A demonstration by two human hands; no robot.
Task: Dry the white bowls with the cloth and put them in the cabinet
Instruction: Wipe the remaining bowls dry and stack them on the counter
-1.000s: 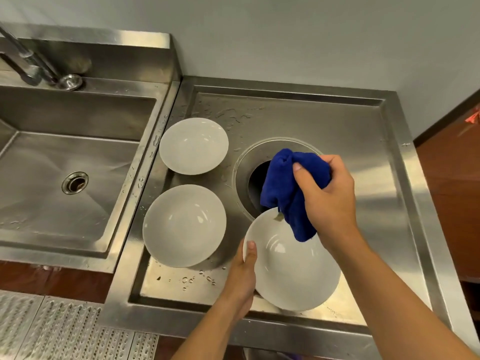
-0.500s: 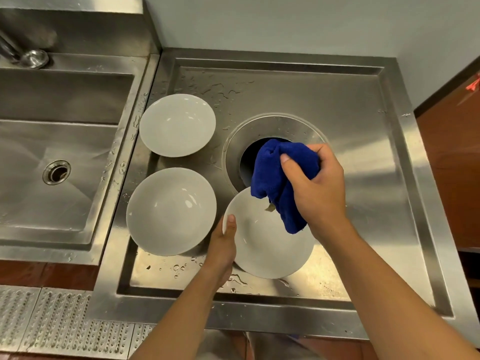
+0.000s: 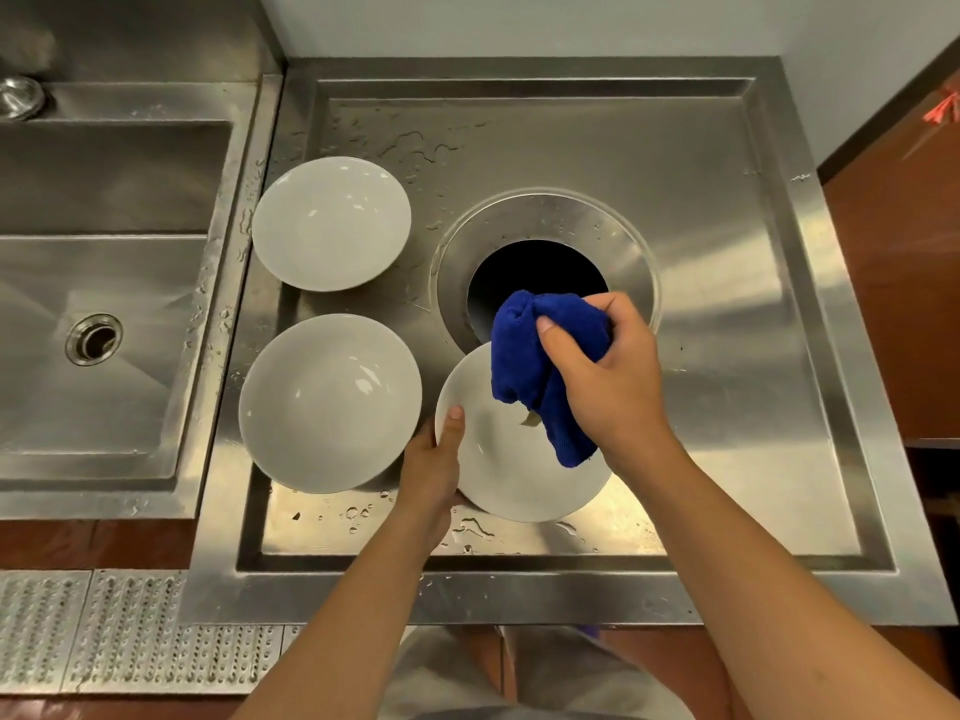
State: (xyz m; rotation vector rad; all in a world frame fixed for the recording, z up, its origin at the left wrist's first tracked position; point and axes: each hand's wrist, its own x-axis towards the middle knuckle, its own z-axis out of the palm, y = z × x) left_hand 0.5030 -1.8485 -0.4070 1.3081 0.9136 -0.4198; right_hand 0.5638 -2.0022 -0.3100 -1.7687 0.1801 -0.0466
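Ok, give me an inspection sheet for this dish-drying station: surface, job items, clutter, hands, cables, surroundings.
Surface: steel counter, wet with droplets, with a round opening in it.
Job's things: three white bowls. The far bowl and near bowl sit upright on the counter's left side; the held bowl is at the front, with the blue cloth bunched over it. Cabinet not in view.
Clutter: nothing seen.
Grippers: left hand grips the held bowl's rim, thumb inside; right hand grips the blue cloth.
Cables: nothing seen.
Surroundings: sink to the left, grey wall behind, perforated metal grating at lower left.
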